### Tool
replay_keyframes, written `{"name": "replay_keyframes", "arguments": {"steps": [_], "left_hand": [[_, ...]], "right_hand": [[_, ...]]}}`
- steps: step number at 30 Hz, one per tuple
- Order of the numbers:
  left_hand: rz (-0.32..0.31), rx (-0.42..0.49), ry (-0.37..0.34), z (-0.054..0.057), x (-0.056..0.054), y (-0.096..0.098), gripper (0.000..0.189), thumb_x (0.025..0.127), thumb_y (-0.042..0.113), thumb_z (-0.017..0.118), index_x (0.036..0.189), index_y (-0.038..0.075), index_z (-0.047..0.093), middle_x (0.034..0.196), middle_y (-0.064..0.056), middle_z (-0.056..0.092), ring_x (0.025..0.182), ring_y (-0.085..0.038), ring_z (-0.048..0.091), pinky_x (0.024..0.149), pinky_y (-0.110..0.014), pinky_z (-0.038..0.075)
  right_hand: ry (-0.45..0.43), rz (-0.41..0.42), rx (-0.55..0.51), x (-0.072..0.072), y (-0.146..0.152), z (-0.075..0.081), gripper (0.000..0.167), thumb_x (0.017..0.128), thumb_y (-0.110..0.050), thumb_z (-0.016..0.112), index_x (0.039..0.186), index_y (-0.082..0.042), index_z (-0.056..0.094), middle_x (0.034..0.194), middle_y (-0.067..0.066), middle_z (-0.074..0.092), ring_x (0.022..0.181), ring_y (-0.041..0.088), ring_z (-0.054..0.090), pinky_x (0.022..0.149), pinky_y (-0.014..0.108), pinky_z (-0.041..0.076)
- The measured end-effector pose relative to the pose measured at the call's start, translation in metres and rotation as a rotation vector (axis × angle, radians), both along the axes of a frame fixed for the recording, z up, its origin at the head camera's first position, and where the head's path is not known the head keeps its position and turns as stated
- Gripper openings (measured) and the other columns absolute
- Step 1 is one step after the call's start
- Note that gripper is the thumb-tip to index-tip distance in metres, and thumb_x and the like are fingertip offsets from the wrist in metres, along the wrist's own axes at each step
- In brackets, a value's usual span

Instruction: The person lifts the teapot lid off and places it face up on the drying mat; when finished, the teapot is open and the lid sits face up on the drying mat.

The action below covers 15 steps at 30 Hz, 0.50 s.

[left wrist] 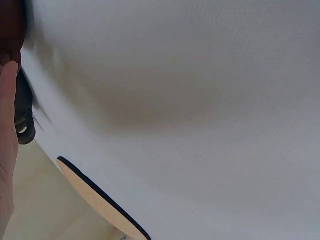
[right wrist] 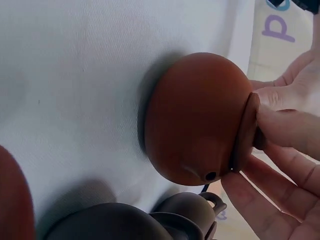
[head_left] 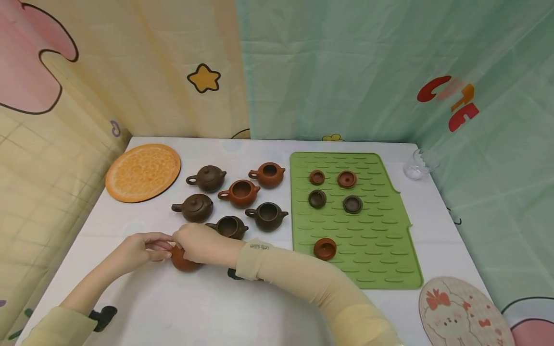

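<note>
A reddish-brown clay teapot stands on the white table, partly covered by both hands in the head view. My right hand reaches across to it and pinches its lid, which sits on the opening. My left hand is at the teapot's left side with curled fingers. It seems to grip the handle there, though the handle itself is hidden. In the left wrist view only part of the left hand shows at the edge. Close beside the right hand are an open dark teapot and a lidded dark teapot.
Behind stand another lidded dark teapot, open red teapots and an open dark one. Several lids, including a red one, lie on a green mat. Round mats and a clear glass sit near the edges.
</note>
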<state>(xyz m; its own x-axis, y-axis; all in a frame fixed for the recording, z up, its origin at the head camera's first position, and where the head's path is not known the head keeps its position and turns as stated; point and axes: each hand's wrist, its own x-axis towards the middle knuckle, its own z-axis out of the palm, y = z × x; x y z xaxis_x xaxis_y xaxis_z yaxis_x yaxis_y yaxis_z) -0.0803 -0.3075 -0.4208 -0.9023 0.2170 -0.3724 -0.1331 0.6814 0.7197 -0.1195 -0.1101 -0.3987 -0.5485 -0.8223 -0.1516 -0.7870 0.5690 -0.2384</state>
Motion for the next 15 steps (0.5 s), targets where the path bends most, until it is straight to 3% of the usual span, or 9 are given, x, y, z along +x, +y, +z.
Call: {"name": "replay_keyframes", "arguments": {"steps": [8,15], "left_hand": [[0.006,-0.014,-0.006,0.0024,0.0004,0.0017,0.04,0.084,0.008,0.076,0.117,-0.012,0.064,0.096,-0.015,0.074,0.078,-0.017,0.07,0.067,-0.027,0.058],[-0.014,-0.017,-0.011,0.0036,0.0005,0.0019,0.039,0.084,0.009,0.076,0.115,-0.012,0.065,0.094,-0.015,0.074,0.077,-0.016,0.07,0.067,-0.027,0.058]], "right_hand": [[0.059,0.008,-0.045,0.0039,0.0004,0.0007,0.01,0.092,-0.017,0.069,0.101,-0.018,0.07,0.092,-0.007,0.065,0.085,0.002,0.061,0.071,0.011,0.047],[-0.021,-0.07,-0.068,0.0033,-0.0019,0.0009,0.013,0.086,-0.018,0.074,0.096,-0.02,0.067,0.089,-0.008,0.062,0.084,0.004,0.056,0.07,0.014,0.041]]}}
